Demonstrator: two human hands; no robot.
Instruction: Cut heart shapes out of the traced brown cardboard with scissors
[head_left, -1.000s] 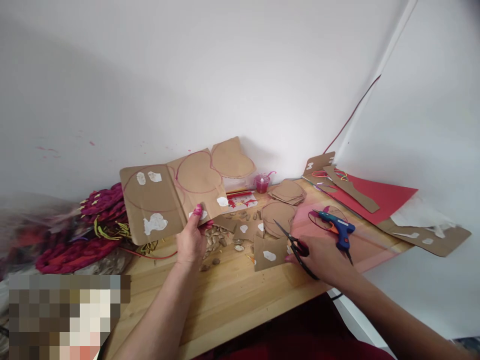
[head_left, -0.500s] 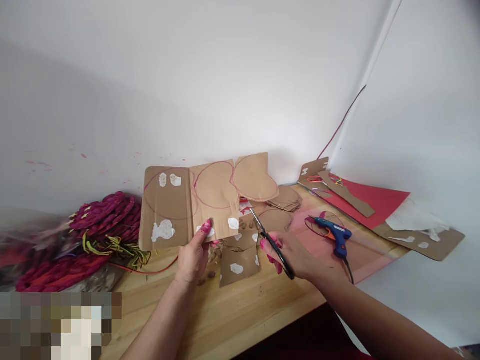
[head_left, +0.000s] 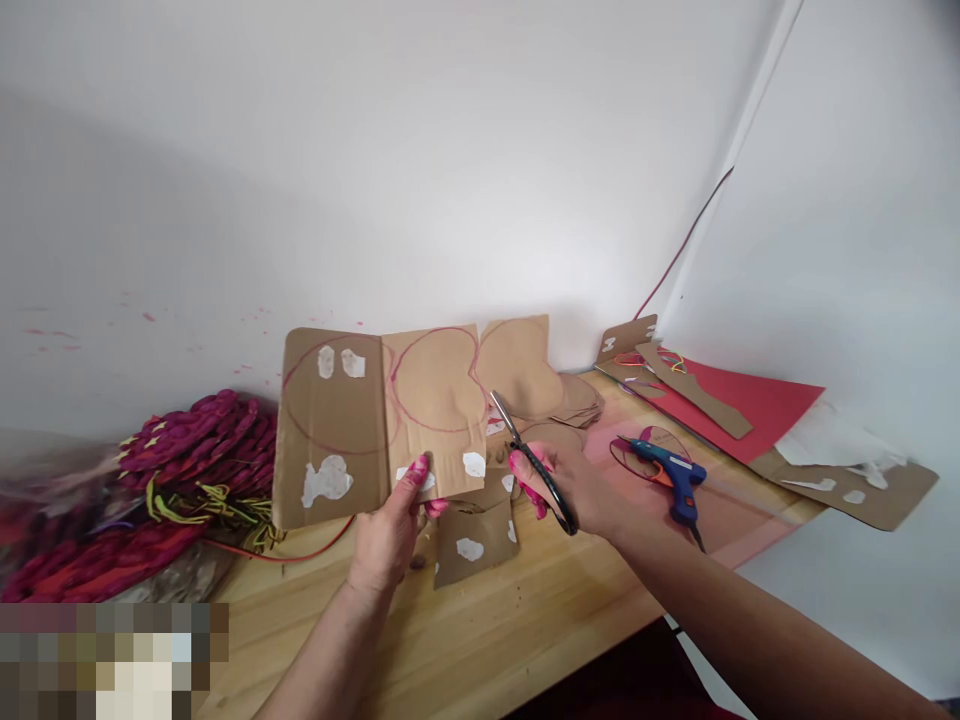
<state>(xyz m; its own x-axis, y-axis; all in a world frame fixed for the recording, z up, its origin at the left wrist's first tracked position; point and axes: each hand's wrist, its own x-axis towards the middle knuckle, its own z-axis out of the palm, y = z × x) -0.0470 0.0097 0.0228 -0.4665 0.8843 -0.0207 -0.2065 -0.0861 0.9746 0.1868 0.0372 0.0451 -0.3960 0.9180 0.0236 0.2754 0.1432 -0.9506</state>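
Note:
My left hand (head_left: 390,525) grips the lower edge of a brown cardboard sheet (head_left: 352,420) and holds it upright above the wooden table (head_left: 487,630). Red rounded outlines are drawn on the sheet, and white torn patches dot it. My right hand (head_left: 577,490) is closed on black scissors (head_left: 529,460). The blades point up and left, with their tips at the sheet's right edge beside a drawn outline.
Cardboard offcuts (head_left: 472,535) and cut rounded shapes (head_left: 574,400) lie behind my hands. A blue glue gun (head_left: 667,475) rests to the right, near red paper (head_left: 750,400) and cardboard strips. Magenta braided cord (head_left: 195,440) is piled at the left against the white wall.
My right hand has lifted the scissors from the table and brought them left to the sheet's edge. My left hand has raised the sheet slightly and moved it right.

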